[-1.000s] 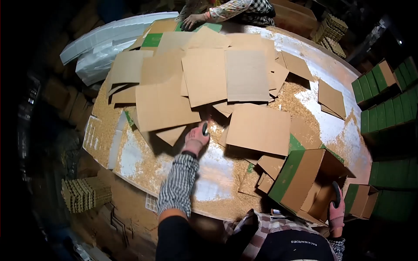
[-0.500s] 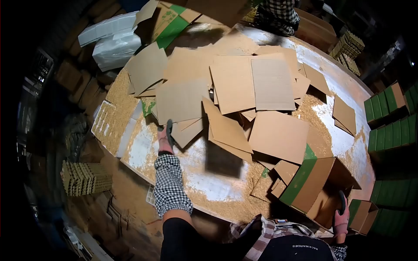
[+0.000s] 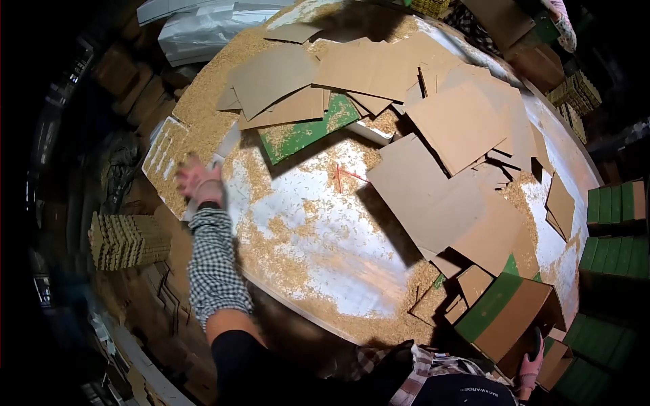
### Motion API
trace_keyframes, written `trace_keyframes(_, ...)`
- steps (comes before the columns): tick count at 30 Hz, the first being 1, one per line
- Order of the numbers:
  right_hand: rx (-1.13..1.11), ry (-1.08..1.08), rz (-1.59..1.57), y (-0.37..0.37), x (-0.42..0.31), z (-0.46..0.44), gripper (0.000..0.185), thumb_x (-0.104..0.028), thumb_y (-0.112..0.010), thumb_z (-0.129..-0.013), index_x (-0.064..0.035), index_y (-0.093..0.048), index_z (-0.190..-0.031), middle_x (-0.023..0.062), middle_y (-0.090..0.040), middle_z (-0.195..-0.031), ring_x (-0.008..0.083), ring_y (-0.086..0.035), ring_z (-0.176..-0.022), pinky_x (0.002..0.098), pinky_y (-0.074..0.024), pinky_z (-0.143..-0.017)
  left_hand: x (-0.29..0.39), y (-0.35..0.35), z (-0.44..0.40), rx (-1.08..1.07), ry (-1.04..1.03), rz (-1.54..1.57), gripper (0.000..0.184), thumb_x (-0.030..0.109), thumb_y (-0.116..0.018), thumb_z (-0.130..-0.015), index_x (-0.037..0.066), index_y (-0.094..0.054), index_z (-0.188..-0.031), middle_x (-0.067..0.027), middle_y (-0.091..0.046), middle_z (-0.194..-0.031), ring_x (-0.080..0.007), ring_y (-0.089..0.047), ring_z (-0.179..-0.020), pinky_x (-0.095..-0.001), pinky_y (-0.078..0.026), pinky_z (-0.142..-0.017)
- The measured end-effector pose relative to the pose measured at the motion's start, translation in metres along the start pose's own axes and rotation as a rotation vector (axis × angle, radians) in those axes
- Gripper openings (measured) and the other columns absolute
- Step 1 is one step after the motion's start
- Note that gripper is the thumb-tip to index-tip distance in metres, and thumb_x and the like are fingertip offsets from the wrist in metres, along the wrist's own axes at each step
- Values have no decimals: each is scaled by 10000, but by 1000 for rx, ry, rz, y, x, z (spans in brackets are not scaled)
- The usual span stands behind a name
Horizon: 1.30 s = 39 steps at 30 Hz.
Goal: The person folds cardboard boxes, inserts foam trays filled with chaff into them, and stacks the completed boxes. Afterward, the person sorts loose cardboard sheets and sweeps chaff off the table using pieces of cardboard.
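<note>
Sheets [image 3: 460, 125] of cardboard lie overlapping across the far and right parts of the bench [image 3: 365, 284], its white top strewn with shavings [image 3: 284, 264]. Left hand [image 3: 198, 181], in a pink glove, is spread with its fingers apart at the left edge of the bench, gripping nothing; it is near a slatted white piece [image 3: 161, 150] partly covered in shavings, and whether it touches the surface cannot be told. Right hand [image 3: 529, 365] is at the open end of the box [image 3: 516, 317] at the near right, but whether it pinches the wall there cannot be told. The box is tilted, a green band round one side, its mouth facing right. A smaller box [image 3: 555, 365] is just beside that hand. Toward the far side a green flap [image 3: 311, 132] juts from under brown sheets, dusted with shavings. A thin red strip [image 3: 340, 177] lies near the middle. Green boxes [image 3: 613, 254] stand in rows at the right; another person's sleeve [image 3: 563, 27] shows at the top right.
</note>
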State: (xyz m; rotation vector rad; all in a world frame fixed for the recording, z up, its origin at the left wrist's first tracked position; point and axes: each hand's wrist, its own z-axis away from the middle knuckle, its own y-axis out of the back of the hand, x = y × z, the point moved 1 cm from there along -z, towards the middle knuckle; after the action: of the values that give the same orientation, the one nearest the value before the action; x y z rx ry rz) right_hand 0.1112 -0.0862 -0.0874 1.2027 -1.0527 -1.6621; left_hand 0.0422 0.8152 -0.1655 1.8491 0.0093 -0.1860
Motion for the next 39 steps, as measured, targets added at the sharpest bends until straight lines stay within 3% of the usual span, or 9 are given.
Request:
trace_keyframes(2, -30, 11, 52, 2, -2, -4, 725, 143, -531, -696, -90, -454, -1378, 182, -433, -1405, 354, -415, -1299, 418, -330, -1097, -105, -89, -41, -471, 219, 44, 906, 568, -664, -763, 237, -239, -1492, -189, -301, -1481, -381, -310, -1344, -626, -265, -1060)
trace_keyframes(8, -42, -61, 261, -6, 20, -19, 790, 144, -577, -688, -148, -427, -1407, 211, -380, -1442, 379, -381, -1328, 436, -333, -1095, -107, -36, 37, -400, -210, 124, 641, 299, -672, -799, 103, -441, -1364, -200, -543, -1276, -359, -543, -1150, -431, -454, -969)
trace_keyframes(14, -76, 12, 86, -7, 19, -17, 804, 122, -598, -697, -176, -413, -1419, 206, -419, -1409, 372, -414, -1299, 422, -354, -1083, -10, 27, 244, -561, -428, 484, 881, 404, -683, -789, 34, -245, -1459, -252, -477, -1187, -350, -629, -940, -412, -539, -811)
trace_keyframes(18, -99, 38, 86, -1, -12, -11, 769, 86, -583, -728, -171, -400, -1430, 183, -458, -1385, 352, -442, -1283, 389, -364, -1077, 58, 88, 379, -746, -693, 958, 766, 319, -720, -780, 115, -368, -1429, -314, -389, -1287, -439, -482, -1171, -457, -439, -991)
trace_keyframes(20, -108, 44, 137, 8, -8, -15, 749, 80, -558, -741, -153, -395, -1435, 159, -455, -1408, 322, -424, -1312, 367, -353, -1084, 50, 91, 382, -755, -659, 1227, 775, 339, -731, -773, 76, -376, -1410, -300, -374, -1340, -410, -414, -1255, -450, -403, -1034)
trace_keyframes(23, -172, 200, -48, 27, -22, -13, 732, 96, -513, -742, -116, -401, -1434, 122, -449, -1433, 269, -395, -1348, 333, -305, -1109, 4, 46, 322, -270, -322, 468, 830, 482, -686, -790, 38, -360, -1411, -215, -308, -1472, -400, -274, -1363, -472, -270, -1123)
trace_keyframes(28, -226, 13, -361, 45, -35, -15, 725, 86, -460, -721, -110, -430, -1418, 100, -475, -1421, 236, -408, -1340, 309, -299, -1100, -17, -27, 331, -931, -665, 1059, 755, 304, -695, -857, 38, -322, -1456, -180, -340, -1469, -336, -337, -1347, -416, -289, -1110)
trace_keyframes(31, -178, 302, -292, 47, -25, -20, 719, 58, -468, -715, -119, -443, -1412, 105, -474, -1424, 220, -415, -1333, 288, -281, -1104, -20, 24, 354, -1324, -157, 1567, 700, 115, -702, -836, 49, -361, -1443, -79, -490, -1348, -197, -492, -1194, -302, -405, -1004)
trace_keyframes(39, -132, 393, -464, 71, 18, -18, 768, 25, -511, -712, -201, -405, -1439, 154, -434, -1446, 290, -497, -1241, 299, -409, -998, -99, 170, 362, -1335, -168, 1799, 531, 230, -547, -913, -45, -433, -1353, -162, -550, -1280, -263, -591, -1107, -372, -504, -940)
